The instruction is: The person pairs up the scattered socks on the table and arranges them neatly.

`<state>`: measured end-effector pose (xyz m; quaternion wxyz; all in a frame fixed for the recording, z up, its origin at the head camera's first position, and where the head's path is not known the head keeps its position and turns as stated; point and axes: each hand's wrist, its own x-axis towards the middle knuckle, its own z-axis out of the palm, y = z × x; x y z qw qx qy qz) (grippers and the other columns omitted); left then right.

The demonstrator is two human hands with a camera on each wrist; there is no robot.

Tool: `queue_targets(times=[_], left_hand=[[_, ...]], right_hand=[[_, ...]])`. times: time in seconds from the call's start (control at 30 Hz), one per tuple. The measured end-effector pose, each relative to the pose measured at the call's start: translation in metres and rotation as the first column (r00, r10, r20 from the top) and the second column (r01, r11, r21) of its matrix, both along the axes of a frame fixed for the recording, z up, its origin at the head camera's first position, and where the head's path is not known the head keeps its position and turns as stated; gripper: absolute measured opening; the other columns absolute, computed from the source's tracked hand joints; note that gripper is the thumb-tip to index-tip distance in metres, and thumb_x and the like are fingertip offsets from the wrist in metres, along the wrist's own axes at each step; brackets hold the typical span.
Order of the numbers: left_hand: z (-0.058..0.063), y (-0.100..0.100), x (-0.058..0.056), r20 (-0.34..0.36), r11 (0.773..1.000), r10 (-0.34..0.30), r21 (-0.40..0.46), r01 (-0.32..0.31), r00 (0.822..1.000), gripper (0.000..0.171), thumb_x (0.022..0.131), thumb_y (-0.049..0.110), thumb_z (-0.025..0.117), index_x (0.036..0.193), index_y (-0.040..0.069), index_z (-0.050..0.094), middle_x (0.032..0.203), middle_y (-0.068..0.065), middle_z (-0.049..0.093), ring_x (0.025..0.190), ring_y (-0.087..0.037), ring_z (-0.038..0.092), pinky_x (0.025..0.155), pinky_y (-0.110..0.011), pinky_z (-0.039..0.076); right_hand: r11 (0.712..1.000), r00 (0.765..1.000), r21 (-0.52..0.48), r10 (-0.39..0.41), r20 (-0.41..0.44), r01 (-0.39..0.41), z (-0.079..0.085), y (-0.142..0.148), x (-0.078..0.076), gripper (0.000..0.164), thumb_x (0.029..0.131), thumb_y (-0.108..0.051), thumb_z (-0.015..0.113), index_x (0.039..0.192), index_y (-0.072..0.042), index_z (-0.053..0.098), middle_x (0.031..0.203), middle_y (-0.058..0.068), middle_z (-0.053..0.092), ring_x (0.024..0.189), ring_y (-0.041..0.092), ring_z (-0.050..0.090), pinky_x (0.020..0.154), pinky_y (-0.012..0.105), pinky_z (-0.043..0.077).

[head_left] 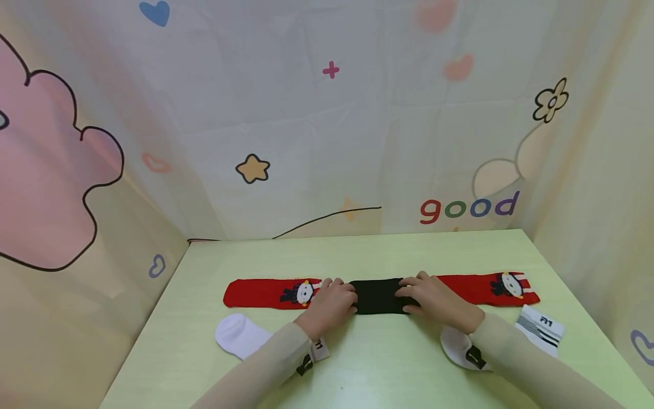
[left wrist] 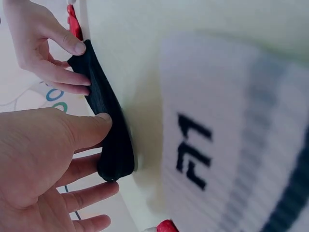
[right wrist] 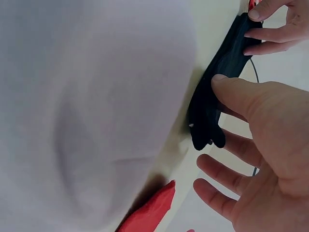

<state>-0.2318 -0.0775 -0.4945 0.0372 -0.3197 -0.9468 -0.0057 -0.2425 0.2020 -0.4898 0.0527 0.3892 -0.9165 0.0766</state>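
A black sock (head_left: 378,296) lies stretched flat across the middle of the table, between two red socks. My left hand (head_left: 329,308) pinches its left end, the thumb on the near face and the index finger behind, as the left wrist view shows. At the other end my right hand (head_left: 440,301) pinches the black sock (right wrist: 227,63) between thumb and index finger. The remaining fingers of both hands are spread and loose. One red sock (head_left: 255,293) with a cartoon figure reaches left from beside my left hand; the other red sock (head_left: 470,289) extends right behind my right hand.
Nearer to me, a white sock (head_left: 239,335) lies partly under my left forearm. Another white sock (head_left: 540,328) with black stripes is partly covered by my right forearm. A printed curtain (head_left: 317,125) rises behind the pale green table (head_left: 378,375).
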Motion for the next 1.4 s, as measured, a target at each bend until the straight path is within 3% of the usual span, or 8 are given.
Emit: queue_targets(times=[0.47,0.9,1.4], left_hand=[[0.01,0.002,-0.022,0.006,0.999,0.034,-0.013,-0.034,0.999,0.012,0.098,0.027,0.072,0.101,0.018,0.08,0.11,0.002,0.073,0.1,-0.02,0.059,0.092,-0.038,0.046],[0.006,0.007,-0.043,0.014,0.996,0.073,-0.055,-0.072,0.997,0.015,0.097,0.029,0.072,0.104,0.017,0.079,0.106,-0.001,0.068,0.096,-0.021,0.057,0.088,-0.036,0.047],[0.001,0.008,-0.062,-0.063,0.989,0.082,-0.118,-0.089,0.995,0.015,0.097,0.03,0.073,0.101,0.016,0.079,0.107,-0.001,0.063,0.091,-0.021,0.055,0.084,-0.035,0.047]], right_hand=[[0.999,0.999,0.01,-0.047,-0.016,0.047,0.003,-0.005,-0.024,0.035,0.084,-0.019,0.086,0.116,-0.01,0.074,0.121,0.014,0.07,0.097,0.034,0.061,0.076,0.045,0.054],[0.993,0.994,0.04,-0.112,0.009,0.111,0.002,-0.011,-0.045,0.029,0.085,-0.021,0.085,0.111,-0.01,0.078,0.113,0.012,0.065,0.098,0.033,0.057,0.079,0.047,0.054],[0.99,0.991,0.044,-0.132,-0.028,0.133,-0.004,-0.019,-0.058,0.026,0.086,-0.02,0.085,0.107,-0.007,0.079,0.111,0.008,0.062,0.093,0.029,0.051,0.075,0.042,0.049]])
